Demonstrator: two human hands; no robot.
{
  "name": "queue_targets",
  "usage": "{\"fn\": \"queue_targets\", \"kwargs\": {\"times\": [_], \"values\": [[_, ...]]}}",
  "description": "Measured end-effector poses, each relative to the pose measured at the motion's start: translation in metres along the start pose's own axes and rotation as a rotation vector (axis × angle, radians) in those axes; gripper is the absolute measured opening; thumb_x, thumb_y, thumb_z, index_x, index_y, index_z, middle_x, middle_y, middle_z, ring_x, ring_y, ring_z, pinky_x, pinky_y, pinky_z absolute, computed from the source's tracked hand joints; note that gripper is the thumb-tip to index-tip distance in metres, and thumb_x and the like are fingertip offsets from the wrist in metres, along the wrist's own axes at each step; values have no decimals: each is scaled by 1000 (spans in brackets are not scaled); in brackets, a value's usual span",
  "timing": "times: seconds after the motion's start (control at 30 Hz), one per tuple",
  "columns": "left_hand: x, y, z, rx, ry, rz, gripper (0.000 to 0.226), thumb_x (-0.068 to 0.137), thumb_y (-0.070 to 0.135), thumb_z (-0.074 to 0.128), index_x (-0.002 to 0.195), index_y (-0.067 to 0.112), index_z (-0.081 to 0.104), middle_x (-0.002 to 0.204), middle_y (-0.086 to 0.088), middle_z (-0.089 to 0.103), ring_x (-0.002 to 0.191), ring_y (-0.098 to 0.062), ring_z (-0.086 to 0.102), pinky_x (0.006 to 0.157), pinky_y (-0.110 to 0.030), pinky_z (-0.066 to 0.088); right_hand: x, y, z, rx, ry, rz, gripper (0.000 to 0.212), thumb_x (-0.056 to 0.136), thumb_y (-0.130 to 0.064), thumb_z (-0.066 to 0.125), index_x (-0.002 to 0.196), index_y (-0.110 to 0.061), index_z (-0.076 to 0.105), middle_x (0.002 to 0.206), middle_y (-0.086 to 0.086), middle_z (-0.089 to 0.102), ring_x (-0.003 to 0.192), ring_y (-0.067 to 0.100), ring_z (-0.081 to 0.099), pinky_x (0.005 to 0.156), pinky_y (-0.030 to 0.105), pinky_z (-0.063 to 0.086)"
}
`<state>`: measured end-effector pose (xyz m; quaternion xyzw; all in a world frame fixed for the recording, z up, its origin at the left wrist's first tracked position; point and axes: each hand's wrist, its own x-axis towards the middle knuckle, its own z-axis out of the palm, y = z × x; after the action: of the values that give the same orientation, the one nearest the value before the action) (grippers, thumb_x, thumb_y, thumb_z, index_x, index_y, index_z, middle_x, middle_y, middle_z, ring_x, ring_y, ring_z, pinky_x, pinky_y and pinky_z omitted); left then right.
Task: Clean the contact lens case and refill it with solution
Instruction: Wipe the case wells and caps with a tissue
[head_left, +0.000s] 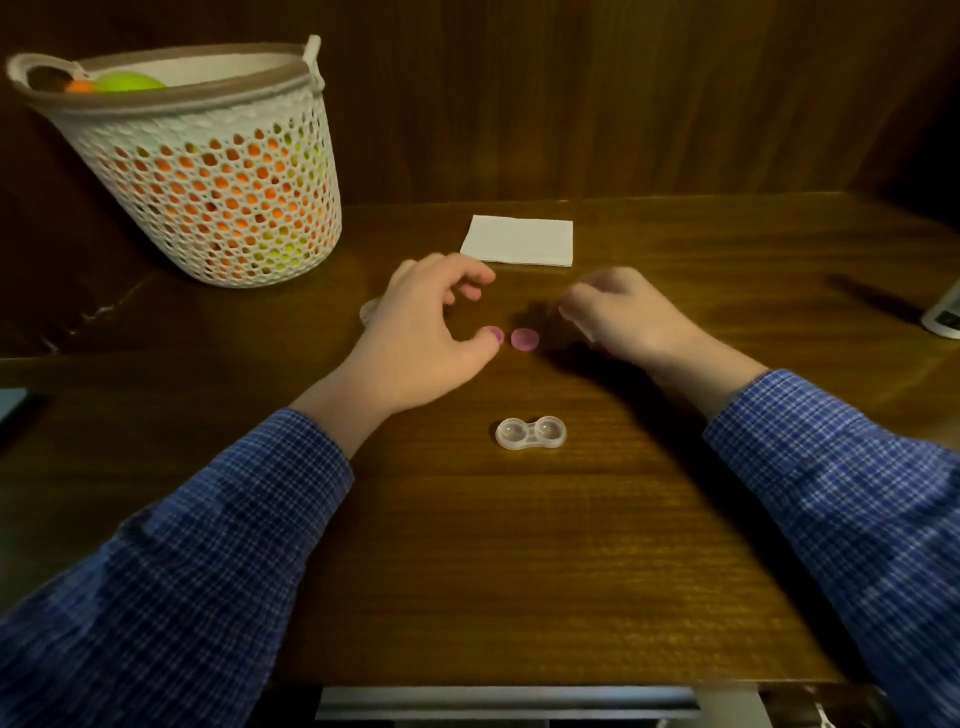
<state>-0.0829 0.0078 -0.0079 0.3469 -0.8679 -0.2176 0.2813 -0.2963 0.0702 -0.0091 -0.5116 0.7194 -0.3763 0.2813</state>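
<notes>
The clear lens case (530, 433) lies uncapped on the wooden table (519, 545), both wells facing up, nearer to me than my hands. A purple cap (524, 339) lies flat between my hands. A second purple cap (493, 334) sits at the tip of my left thumb. My left hand (426, 332) hovers with loosely curled fingers and grips nothing. My right hand (618, 312) is to the right of the caps with its fingers curled downward. Its fingertips are hidden, and a pale streak shows under it. A folded white tissue (519, 241) lies beyond both hands.
A white mesh basket (208, 171) with orange and green things inside stands at the back left. A small clear object (369, 312) peeks out left of my left hand. A white object (943, 317) sits at the right edge. A wooden wall rises behind the table.
</notes>
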Motion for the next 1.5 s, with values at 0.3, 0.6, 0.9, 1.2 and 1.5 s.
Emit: {"fn": "queue_targets", "kwargs": {"times": [0.3, 0.6, 0.9, 1.2, 1.5], "values": [[-49, 15, 4, -158, -421, 114, 70, 79, 32, 87, 136, 33, 46, 109, 17, 60, 105, -5, 60, 86, -17, 50, -54, 3, -15, 197, -375, -156, 9, 93, -7, 71, 101, -8, 74, 93, 9, 78, 82, 20, 73, 75, 28, 60], [-47, 19, 17, -153, -235, 16, 64, 79, 28, 88, 128, 35, 47, 92, 14, 67, 93, -1, 65, 79, -19, 56, -65, -1, 9, 24, -93, -242, 12, 98, -13, 64, 95, -22, 71, 86, -16, 71, 72, -6, 68, 64, 17, 55], [-47, 26, 27, -123, -98, -58, 65, 78, 35, 89, 126, 37, 44, 85, 15, 67, 89, 7, 63, 68, -4, 48, -74, -1, 24, -228, 237, -476, 18, 92, -19, 71, 99, -28, 58, 89, -26, 55, 87, -12, 59, 75, 3, 46], [-46, 26, 27, -127, -3, -114, 69, 73, 31, 94, 128, 27, 52, 81, 15, 69, 82, 10, 66, 67, -3, 50, -75, 3, 14, -177, -20, -438, 15, 88, -17, 78, 99, -26, 71, 97, -19, 71, 98, -5, 66, 90, 18, 54], [-46, 27, 28, -135, 34, -163, 63, 68, 32, 96, 116, 29, 55, 77, 16, 72, 72, 11, 68, 62, -6, 52, -73, 0, 23, -202, 89, -367, 13, 85, -14, 80, 87, -26, 74, 87, -18, 71, 87, -4, 66, 81, 14, 52]]}}
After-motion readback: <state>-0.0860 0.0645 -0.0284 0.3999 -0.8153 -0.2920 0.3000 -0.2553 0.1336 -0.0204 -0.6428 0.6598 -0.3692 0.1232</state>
